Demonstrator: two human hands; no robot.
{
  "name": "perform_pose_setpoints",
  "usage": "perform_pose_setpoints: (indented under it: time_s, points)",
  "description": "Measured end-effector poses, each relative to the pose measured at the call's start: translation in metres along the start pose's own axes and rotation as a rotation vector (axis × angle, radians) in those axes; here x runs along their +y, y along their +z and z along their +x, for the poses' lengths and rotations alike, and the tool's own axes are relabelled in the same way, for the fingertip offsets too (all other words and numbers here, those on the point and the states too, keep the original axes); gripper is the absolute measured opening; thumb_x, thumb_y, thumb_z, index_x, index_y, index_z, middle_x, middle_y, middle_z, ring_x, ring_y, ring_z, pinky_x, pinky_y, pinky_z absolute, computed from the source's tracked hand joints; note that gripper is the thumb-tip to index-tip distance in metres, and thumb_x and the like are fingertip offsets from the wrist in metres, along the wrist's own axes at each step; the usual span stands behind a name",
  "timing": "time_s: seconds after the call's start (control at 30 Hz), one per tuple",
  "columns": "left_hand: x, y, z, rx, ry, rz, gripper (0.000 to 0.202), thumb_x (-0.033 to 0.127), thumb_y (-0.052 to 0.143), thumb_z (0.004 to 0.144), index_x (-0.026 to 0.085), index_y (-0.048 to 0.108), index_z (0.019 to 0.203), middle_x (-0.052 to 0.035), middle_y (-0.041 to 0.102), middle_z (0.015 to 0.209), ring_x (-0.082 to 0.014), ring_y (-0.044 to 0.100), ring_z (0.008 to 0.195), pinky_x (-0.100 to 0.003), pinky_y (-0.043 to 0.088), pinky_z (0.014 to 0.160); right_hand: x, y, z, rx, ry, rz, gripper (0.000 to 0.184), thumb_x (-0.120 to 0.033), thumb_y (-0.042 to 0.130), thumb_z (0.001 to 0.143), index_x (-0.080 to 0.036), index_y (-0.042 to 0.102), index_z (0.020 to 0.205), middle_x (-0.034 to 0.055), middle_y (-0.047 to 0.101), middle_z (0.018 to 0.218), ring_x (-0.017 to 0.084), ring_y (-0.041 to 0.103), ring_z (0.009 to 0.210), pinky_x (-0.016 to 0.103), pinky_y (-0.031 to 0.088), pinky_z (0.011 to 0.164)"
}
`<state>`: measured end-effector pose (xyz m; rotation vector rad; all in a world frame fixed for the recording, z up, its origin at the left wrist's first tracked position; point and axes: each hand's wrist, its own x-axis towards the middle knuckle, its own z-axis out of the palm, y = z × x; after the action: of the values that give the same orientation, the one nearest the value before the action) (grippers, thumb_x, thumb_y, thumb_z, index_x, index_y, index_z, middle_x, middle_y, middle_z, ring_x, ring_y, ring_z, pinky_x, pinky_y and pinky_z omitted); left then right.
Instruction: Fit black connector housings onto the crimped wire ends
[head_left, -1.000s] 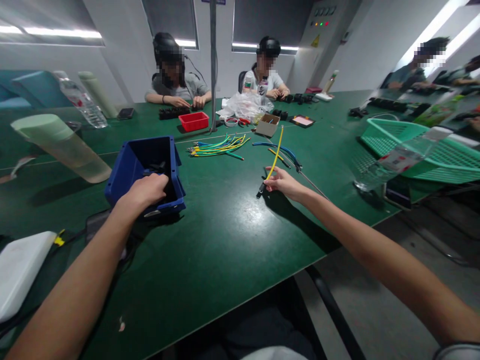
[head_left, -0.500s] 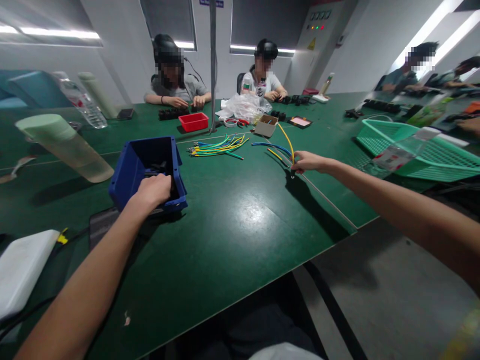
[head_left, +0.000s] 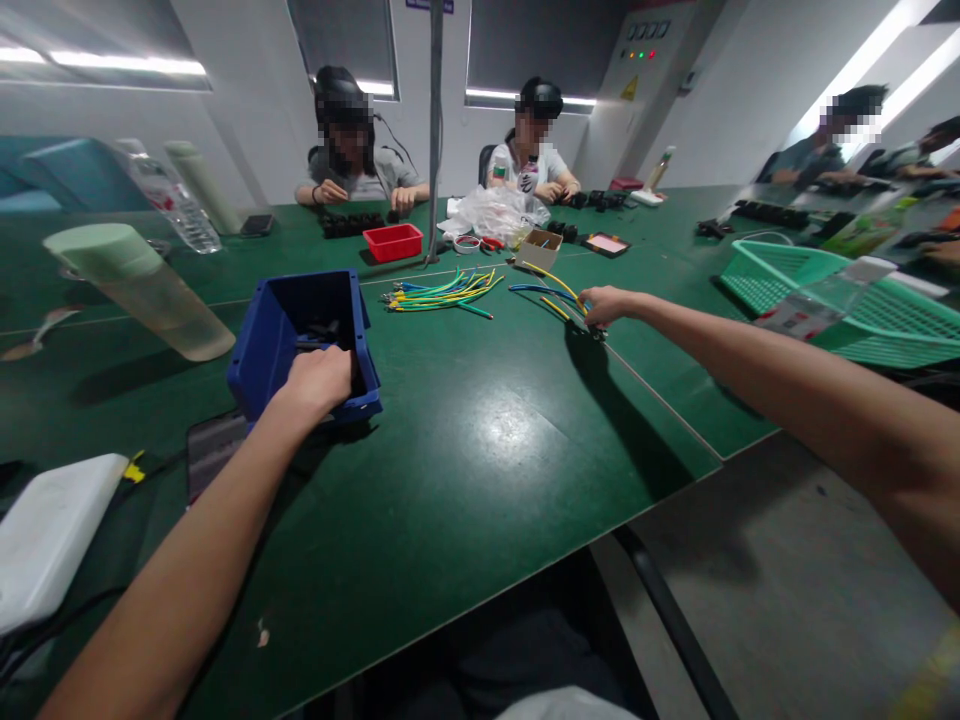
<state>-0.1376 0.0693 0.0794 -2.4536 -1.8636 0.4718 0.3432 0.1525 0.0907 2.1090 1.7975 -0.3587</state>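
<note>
Pinching the near end of a yellow tube [head_left: 551, 276], the right hand [head_left: 609, 303] is holding it low over the green counter [head_left: 450, 480], just beside some blue tubes [head_left: 532, 289] and a shorter yellow piece [head_left: 555, 308]. That grip is closing around one end only, presumably leaving the rest free to lie alongside its neighbours. The left hand [head_left: 319, 380] is resting inside the blue bin [head_left: 255, 335], where loose black parts [head_left: 322, 332] are lying; its fingertips are hiding below the wall, so I cannot tell whether that grip is open or holding something. The bin seems to be turning its lower lip toward the person, likely for easy access. A bunch of mixed-colour tubes [head_left: 442, 292] is lying apart, between both hands but farther off, perhaps for keeping the groups separate. Nothing legible is showing: a bottle [head_left: 795, 315] is wearing a red-and-white label (brand too blurred), a purple sign [head_left: 429, 5] is running out of view, and a yellow warning triangle [head_left: 630, 88] is marking the cabinet.
</note>
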Motion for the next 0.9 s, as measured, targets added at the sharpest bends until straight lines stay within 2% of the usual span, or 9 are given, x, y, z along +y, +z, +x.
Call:
perform_pose_setpoints:
  time_s: [0.33, 0.53, 0.73, 0.9]
  points:
    - [0.0, 0.001, 0.0, 0.017, -0.006, 0.002, 0.034, 0.021, 0.04, 0.084, 0.014, 0.067, 0.104, -0.0205, 0.07, 0.106, -0.0315, 0.068, 0.097, -0.034, 0.051, 0.077, -0.004, 0.008, 0.013, 0.003, 0.042, 0.021, 0.039, -0.012, 0.063, 0.075, -0.004, 0.063, 0.113, 0.0094, 0.067, 0.069, 0.019, 0.065, 0.06, 0.026, 0.052, 0.057]
    - [-0.001, -0.001, -0.001, 0.004, -0.014, -0.002, 0.034, 0.021, 0.042, 0.084, 0.014, 0.067, 0.105, -0.0207, 0.069, 0.108, -0.0315, 0.068, 0.098, -0.034, 0.051, 0.077, -0.003, 0.016, 0.018, -0.019, 0.034, 0.039, 0.031, -0.012, 0.063, 0.074, -0.004, 0.066, 0.104, 0.0097, 0.067, 0.067, 0.019, 0.065, 0.058, 0.028, 0.053, 0.057]
    - [-0.005, -0.005, -0.002, 0.011, -0.018, 0.041, 0.035, 0.019, 0.041, 0.081, 0.012, 0.066, 0.106, -0.0216, 0.068, 0.109, -0.0352, 0.067, 0.098, -0.037, 0.051, 0.075, -0.005, 0.017, 0.018, -0.023, 0.039, 0.04, 0.032, -0.012, 0.061, 0.076, -0.006, 0.067, 0.107, 0.0072, 0.067, 0.064, 0.018, 0.064, 0.058, 0.027, 0.053, 0.059]
    - [-0.009, -0.013, -0.006, 0.071, -0.049, 0.035, 0.038, 0.021, 0.042, 0.08, 0.011, 0.06, 0.113, -0.0227, 0.067, 0.109, -0.0386, 0.066, 0.098, -0.042, 0.051, 0.073, -0.005, 0.016, 0.019, -0.021, 0.031, 0.062, 0.041, -0.012, 0.063, 0.076, -0.008, 0.065, 0.116, 0.0055, 0.067, 0.064, 0.018, 0.065, 0.059, 0.027, 0.053, 0.058]
